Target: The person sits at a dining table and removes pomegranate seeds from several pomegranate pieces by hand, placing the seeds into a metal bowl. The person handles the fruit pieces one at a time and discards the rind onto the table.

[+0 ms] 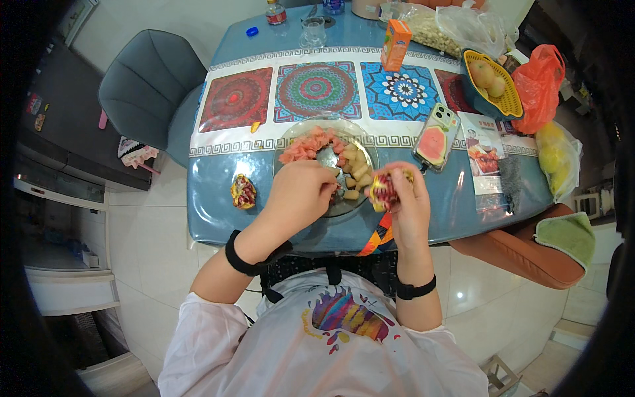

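Observation:
In my right hand [411,198] is a piece of pomegranate [386,189], its red arils showing between yellowish rind. My left hand [305,191] hangs over a round glass plate [367,131], thumb and fingers drawn together and pointing down. A few dark red bits show by the left fingertips; whether the fingers hold any is hidden. On the plate, peeled pink citrus pulp [310,144] lies at the back left, and pale fruit chunks [359,168] curve along the right. Another pomegranate piece [243,192] sits on the table left of the plate.
Right of the plate lie a phone [437,136], a printed leaflet [481,154] and a fruit basket [516,94]. An orange drink carton [396,45] stands behind. Farther back are a glass cup [313,32] and a bottle [275,12]. A chair [149,84] stands at the left.

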A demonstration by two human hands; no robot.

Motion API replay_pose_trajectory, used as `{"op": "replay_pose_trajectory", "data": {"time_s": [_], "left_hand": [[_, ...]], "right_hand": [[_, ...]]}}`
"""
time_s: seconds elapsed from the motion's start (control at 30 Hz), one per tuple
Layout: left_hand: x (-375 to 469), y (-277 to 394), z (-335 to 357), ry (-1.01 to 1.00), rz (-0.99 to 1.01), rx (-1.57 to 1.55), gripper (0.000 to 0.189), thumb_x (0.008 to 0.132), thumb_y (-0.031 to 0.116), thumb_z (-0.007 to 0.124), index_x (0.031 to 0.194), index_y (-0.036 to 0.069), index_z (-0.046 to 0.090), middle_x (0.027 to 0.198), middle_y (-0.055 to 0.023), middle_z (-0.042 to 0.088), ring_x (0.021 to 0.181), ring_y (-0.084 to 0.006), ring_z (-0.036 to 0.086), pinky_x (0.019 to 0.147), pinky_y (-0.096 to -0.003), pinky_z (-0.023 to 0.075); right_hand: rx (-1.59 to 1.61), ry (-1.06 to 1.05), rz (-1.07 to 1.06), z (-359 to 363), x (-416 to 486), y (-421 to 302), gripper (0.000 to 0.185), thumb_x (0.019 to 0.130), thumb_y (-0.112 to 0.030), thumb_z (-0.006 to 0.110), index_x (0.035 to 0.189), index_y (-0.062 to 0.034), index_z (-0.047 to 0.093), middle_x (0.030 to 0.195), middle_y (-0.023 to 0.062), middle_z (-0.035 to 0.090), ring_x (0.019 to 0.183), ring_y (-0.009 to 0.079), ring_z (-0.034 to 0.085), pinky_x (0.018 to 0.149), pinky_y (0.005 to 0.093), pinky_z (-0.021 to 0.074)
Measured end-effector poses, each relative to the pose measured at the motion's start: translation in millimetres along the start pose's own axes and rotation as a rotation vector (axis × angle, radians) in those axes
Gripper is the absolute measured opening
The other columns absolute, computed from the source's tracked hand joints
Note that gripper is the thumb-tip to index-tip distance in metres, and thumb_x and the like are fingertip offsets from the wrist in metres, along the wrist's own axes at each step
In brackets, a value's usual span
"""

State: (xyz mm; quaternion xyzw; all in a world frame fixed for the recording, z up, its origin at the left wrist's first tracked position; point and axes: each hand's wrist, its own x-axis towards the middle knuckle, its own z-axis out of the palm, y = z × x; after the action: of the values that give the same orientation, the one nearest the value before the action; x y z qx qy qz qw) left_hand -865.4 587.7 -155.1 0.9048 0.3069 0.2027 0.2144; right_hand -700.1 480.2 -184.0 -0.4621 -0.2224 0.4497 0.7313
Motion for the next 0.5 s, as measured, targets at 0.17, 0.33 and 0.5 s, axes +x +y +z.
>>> {"op": "replay_pose_trajectory", "data": {"time_s": [0.17, 0.33, 0.5], "left_hand": [[-11.3, 4.6, -15.8, -0.007, -0.269, -0.493, 0.012, 0.082, 0.012, 0.073, 0.089, 0.002, 0.073, 0.08, -0.0078, 0.069, 0.067, -0.0161, 0.064, 0.062, -0.0289, 0.0494], [-25.4, 7.2, -9.6, 0.011, -0.336, -0.699, 0.011, 0.085, 0.009, 0.072, 0.093, 0.001, 0.072, 0.084, -0.0058, 0.07, 0.069, -0.0096, 0.062, 0.061, -0.0257, 0.0482], [-35.8, 10.2, -11.5, 0.063, -0.232, -0.447, 0.012, 0.083, 0.004, 0.071, 0.094, 0.003, 0.069, 0.083, -0.0063, 0.066, 0.068, -0.0133, 0.063, 0.06, -0.0258, 0.0485]], "right_hand": [[-0.37, -0.082, 0.011, 12.8, -10.9, -6.1, 0.02, 0.08, -0.012, 0.08, 0.092, -0.0021, 0.068, 0.08, 0.0028, 0.068, 0.071, 0.0086, 0.065, 0.063, 0.0224, 0.0504], [-0.528, -0.161, -0.056, 32.3, -14.1, -1.1, 0.024, 0.082, -0.012, 0.079, 0.103, -0.0018, 0.072, 0.083, 0.0026, 0.069, 0.064, 0.0031, 0.058, 0.053, 0.0175, 0.0441], [-0.578, -0.152, 0.097, 34.7, -17.5, 1.5, 0.021, 0.08, -0.015, 0.079, 0.094, -0.0001, 0.074, 0.084, 0.0054, 0.074, 0.075, 0.0068, 0.065, 0.068, 0.022, 0.0506]]}}
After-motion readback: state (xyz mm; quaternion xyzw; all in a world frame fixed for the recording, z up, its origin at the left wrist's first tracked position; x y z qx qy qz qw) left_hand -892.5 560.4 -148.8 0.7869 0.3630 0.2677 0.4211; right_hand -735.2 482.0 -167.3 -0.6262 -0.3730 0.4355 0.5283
